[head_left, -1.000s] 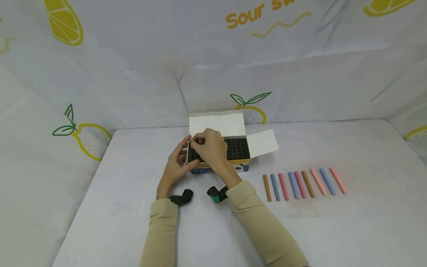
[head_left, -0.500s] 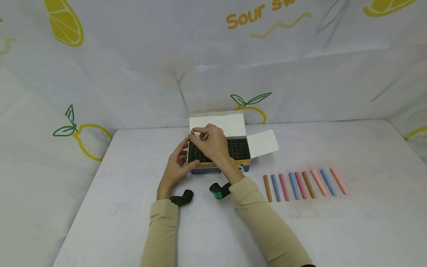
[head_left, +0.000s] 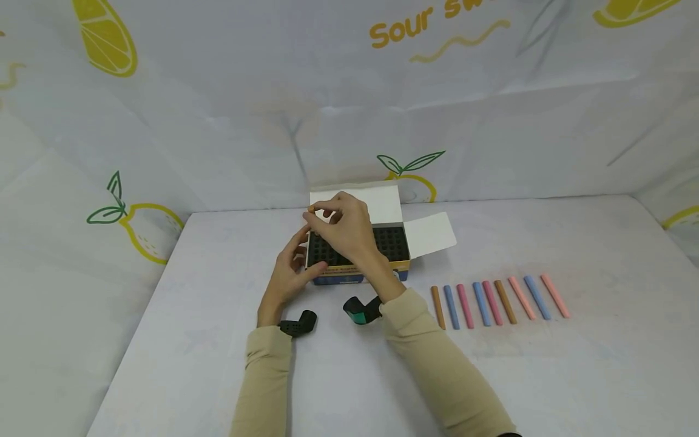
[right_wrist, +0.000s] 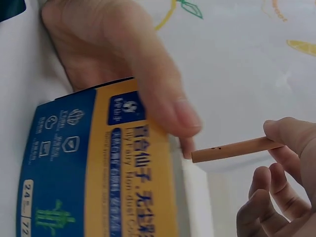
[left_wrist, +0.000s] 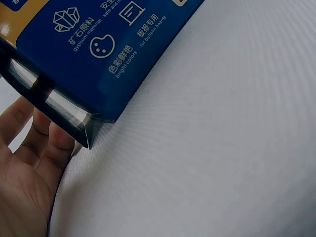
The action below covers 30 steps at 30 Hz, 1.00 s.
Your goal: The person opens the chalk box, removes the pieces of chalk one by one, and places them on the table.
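Note:
A blue and yellow chalk box (head_left: 340,278) stands on the table with its lid up and a black holed insert (head_left: 393,244) inside. My left hand (head_left: 288,274) grips the box's left end, thumb over the front edge and fingers along the side. In the left wrist view, fingers (left_wrist: 61,136) touch the box's end. Above the box's back left corner, my right hand (head_left: 349,229) pinches an orange-brown chalk stick (right_wrist: 232,151) between thumb and finger. The right wrist view shows most of its length, apart from the box; the head view shows only its tip.
To the right of the box lies a row of several chalk sticks (head_left: 479,304) in brown, blue and pink. The box's white side flap (head_left: 431,235) sticks out to the right, and its white lid (head_left: 384,200) stands up near the back cloth wall (head_left: 246,158).
My right hand has risen and moved slightly back from the box's left corner, and the orange-brown chalk stick has come up out of the box with it. The left hand stays put.

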Each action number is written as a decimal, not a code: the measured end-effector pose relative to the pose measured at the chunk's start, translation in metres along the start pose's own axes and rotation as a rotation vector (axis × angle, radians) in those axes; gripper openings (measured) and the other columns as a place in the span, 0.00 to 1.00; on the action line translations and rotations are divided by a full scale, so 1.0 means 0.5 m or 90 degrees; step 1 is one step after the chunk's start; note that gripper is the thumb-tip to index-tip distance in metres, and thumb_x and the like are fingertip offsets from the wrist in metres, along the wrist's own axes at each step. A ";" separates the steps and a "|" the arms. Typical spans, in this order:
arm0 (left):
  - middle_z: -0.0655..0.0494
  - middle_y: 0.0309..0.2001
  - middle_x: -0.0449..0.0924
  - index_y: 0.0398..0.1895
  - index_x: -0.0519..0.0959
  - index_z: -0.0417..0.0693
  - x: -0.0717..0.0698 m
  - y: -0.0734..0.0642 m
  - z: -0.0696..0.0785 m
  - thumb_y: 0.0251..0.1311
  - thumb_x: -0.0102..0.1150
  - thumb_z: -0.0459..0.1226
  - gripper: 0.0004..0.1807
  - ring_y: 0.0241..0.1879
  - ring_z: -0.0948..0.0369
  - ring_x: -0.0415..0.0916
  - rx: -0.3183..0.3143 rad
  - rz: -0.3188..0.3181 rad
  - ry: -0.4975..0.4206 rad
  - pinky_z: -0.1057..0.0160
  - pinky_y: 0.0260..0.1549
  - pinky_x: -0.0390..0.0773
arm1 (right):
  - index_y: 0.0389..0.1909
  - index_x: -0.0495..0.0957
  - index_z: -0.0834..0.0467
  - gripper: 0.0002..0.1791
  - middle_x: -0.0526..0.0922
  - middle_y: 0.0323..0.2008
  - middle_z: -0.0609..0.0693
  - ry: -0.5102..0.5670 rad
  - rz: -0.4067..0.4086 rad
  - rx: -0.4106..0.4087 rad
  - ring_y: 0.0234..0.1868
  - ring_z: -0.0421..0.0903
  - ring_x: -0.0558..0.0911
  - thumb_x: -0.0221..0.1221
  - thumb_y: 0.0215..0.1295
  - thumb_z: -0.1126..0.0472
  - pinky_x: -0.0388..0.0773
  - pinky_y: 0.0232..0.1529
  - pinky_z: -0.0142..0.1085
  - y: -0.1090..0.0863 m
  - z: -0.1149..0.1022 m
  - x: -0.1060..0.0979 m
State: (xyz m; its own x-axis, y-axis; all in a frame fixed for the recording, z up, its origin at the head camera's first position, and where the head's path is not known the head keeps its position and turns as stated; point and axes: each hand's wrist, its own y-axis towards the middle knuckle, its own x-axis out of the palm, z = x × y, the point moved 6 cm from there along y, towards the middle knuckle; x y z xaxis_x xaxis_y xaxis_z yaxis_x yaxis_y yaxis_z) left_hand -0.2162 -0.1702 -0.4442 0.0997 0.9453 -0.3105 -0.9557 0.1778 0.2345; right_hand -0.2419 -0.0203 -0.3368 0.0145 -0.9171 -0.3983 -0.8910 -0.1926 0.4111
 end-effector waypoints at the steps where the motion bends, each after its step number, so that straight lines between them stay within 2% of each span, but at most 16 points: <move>1: 0.48 0.72 0.68 0.79 0.62 0.61 0.001 0.001 0.000 0.59 0.71 0.51 0.45 0.49 0.54 0.69 0.002 0.000 0.001 0.65 0.42 0.72 | 0.42 0.91 0.61 0.11 0.82 0.34 0.57 0.005 0.004 -0.003 0.29 0.50 0.83 0.70 0.62 0.59 0.77 0.30 0.31 -0.001 -0.005 -0.006; 8: 0.42 0.62 0.72 0.79 0.62 0.61 0.006 0.004 0.003 0.59 0.71 0.48 0.45 0.45 0.56 0.70 0.009 -0.003 -0.005 0.68 0.39 0.73 | 0.39 0.91 0.59 0.09 0.81 0.34 0.55 0.027 0.019 0.017 0.29 0.48 0.83 0.70 0.62 0.59 0.74 0.27 0.31 -0.028 -0.005 -0.046; 14: 0.43 0.68 0.69 0.79 0.62 0.59 0.009 0.003 0.005 0.60 0.71 0.48 0.45 0.46 0.56 0.69 0.012 -0.006 -0.001 0.68 0.40 0.72 | 0.39 0.91 0.60 0.09 0.80 0.32 0.55 0.032 0.030 0.025 0.26 0.44 0.79 0.71 0.61 0.60 0.73 0.28 0.30 -0.066 0.007 -0.081; 21: 0.42 0.62 0.72 0.79 0.61 0.62 0.006 0.000 0.006 0.60 0.71 0.48 0.45 0.44 0.55 0.69 0.003 -0.003 0.008 0.67 0.40 0.72 | 0.35 0.91 0.60 0.05 0.78 0.29 0.53 0.050 0.038 0.008 0.24 0.43 0.74 0.72 0.60 0.63 0.70 0.27 0.30 -0.103 0.006 -0.127; 28: 0.42 0.65 0.69 0.79 0.62 0.60 0.002 -0.004 0.004 0.60 0.70 0.45 0.44 0.44 0.57 0.68 -0.003 0.001 0.007 0.67 0.40 0.72 | 0.33 0.91 0.58 0.04 0.77 0.27 0.52 0.031 0.039 -0.006 0.25 0.41 0.74 0.74 0.58 0.63 0.72 0.29 0.31 -0.130 -0.003 -0.154; 30: 0.43 0.66 0.69 0.79 0.62 0.61 0.003 -0.004 0.004 0.59 0.71 0.46 0.45 0.44 0.57 0.68 -0.004 0.002 0.005 0.67 0.39 0.71 | 0.33 0.91 0.58 0.04 0.77 0.27 0.53 0.033 0.041 -0.005 0.24 0.40 0.74 0.74 0.57 0.63 0.71 0.27 0.30 -0.140 -0.003 -0.163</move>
State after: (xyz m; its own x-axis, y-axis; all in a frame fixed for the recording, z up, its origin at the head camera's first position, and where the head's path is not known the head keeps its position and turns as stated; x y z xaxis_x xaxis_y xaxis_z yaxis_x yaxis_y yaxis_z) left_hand -0.2136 -0.1686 -0.4431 0.0945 0.9438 -0.3168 -0.9579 0.1729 0.2292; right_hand -0.1800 0.0673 -0.3321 -0.0193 -0.9444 -0.3283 -0.8873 -0.1352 0.4410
